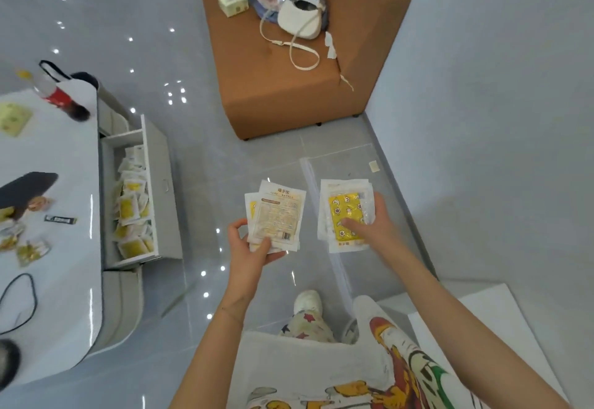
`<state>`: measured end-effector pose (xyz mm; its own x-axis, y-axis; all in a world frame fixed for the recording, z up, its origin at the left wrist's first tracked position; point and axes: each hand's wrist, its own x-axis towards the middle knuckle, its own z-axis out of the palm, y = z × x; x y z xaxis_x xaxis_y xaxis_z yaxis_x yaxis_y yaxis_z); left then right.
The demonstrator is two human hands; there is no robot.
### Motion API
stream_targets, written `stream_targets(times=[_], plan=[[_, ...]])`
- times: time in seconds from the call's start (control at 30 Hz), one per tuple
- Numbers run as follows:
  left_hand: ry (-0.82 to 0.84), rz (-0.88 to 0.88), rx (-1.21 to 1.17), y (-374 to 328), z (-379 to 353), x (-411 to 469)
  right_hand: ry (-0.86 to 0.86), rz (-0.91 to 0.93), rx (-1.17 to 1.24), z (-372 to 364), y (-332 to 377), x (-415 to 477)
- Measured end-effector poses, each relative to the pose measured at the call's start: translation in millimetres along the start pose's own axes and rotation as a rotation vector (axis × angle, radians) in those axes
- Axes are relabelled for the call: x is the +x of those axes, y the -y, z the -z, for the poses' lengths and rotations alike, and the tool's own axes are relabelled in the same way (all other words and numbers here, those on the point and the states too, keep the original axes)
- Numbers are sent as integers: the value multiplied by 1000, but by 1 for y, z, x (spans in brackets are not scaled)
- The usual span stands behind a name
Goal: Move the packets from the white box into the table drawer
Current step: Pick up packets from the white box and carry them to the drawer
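Observation:
My left hand (249,249) grips a small stack of white packets (278,212), printed backs facing up, over the floor. My right hand (373,225) holds a second stack of packets (342,212) whose top one shows a yellow patterned front. Both hands are at mid-frame, side by side and apart. To the left, the open white table drawer (160,190) is filled with several yellow-and-white packets (131,209). A white box (482,321) edge shows at the lower right; its inside is out of view.
The white table (48,247) on the left carries a bottle (56,95), a dark object, a cable and small items. A brown sofa (289,93) with a white bag (300,21) and clothes stands ahead. Grey glossy floor lies between. My legs and shoe are below.

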<state>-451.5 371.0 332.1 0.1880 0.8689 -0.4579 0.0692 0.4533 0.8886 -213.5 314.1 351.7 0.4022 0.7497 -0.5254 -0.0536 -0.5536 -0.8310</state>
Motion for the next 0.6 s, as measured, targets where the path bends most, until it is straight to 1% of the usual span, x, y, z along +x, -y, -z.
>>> stream_targets(times=[0.1,0.37,0.47,0.6], plan=[[-61,-1,-38,-6,20,10,55,35,4,-24,13,18],[-287,35,-189,-18,73,45,236,82,-95,-107,54,78],[-377,30,-228,-26,93,67,277,88,-126,-138,73,107],[-505,36,-282,-41,117,103,393,89,-142,-179,103,154]])
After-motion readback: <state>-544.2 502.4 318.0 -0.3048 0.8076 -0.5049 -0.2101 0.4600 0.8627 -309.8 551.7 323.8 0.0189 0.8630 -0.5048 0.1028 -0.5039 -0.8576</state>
